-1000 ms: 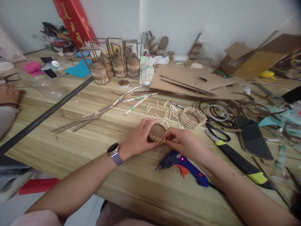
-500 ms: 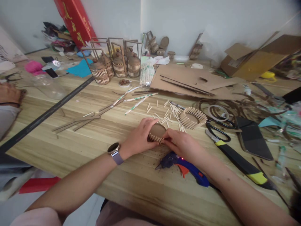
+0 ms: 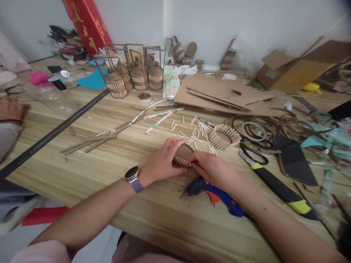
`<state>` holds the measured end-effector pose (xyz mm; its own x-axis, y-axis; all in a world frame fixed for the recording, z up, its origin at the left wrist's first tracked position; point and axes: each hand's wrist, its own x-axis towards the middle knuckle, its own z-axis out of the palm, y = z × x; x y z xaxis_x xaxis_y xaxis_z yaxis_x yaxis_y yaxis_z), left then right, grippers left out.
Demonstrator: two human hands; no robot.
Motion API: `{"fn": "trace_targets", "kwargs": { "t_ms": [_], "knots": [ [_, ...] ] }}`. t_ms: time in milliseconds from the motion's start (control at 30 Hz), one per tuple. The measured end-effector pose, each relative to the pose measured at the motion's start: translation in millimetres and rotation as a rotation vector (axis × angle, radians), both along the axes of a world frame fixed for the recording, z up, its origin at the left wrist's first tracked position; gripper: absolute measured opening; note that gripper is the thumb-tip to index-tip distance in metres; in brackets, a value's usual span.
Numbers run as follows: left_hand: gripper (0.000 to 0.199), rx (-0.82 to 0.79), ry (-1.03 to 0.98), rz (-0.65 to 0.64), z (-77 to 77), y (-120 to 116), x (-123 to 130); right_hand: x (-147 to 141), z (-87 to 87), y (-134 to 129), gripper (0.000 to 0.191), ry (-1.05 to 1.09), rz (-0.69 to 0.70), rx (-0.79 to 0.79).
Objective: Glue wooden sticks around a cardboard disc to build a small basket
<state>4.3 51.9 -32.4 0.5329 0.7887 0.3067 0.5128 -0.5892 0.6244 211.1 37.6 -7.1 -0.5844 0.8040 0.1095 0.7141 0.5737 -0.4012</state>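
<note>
A round brown disc ringed with short wooden pegs [image 3: 183, 154] is held between both hands over the table. My left hand [image 3: 163, 159] wraps round its left side, thumb below and fingers above. At its right edge, my right hand [image 3: 210, 166] pinches the rim with thumb and forefinger; anything small between those fingertips is hidden. Loose short sticks [image 3: 195, 136] lie just beyond the disc. A second pegged ring [image 3: 224, 137] rests to their right. Below my right hand lies a blue glue gun [image 3: 219, 195] with an orange trigger.
Small lidded baskets with tall handles [image 3: 116, 84] stand at the back left. A cardboard sheet [image 3: 203, 91] lies behind the sticks. To the right are a yellow-black cutter [image 3: 279, 186], black scissors [image 3: 257, 155] and a dark phone [image 3: 297, 160]. Another person's hand [image 3: 11, 111] rests at far left.
</note>
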Motion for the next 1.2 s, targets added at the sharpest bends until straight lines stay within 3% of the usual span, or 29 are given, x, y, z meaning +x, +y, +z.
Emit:
{"fn": "trace_targets", "kwargs": {
  "t_ms": [333,467,533,667,800,1000,1200],
  "knots": [
    [0.087,0.006,0.0,0.038,-1.4,0,4,-1,4.9,0,0.006,0.036,0.003,-0.079],
    [0.084,-0.003,0.025,0.043,0.9,-1,2,4,19.7,-3,0.017,0.071,-0.029,-0.042],
    [0.084,-0.002,0.034,0.04,2.4,0,0,12,30.1,-8,0.01,0.062,-0.101,-0.02],
    [0.089,0.002,0.022,0.027,3.9,1,-6,34,41.6,-25,0.022,-0.147,-0.198,-0.173],
    [0.108,-0.025,-0.019,0.002,2.5,1,-7,50,32.2,-45,0.017,-0.235,-0.188,-0.375],
    [0.115,-0.052,-0.051,0.085,-1.8,0,-2,51,12.2,-53,0.006,-0.191,-0.23,-0.381],
    [0.113,-0.032,-0.051,0.082,-2.3,1,-2,65,9.7,-48,0.011,0.124,-0.28,-0.415]
  ]
}}
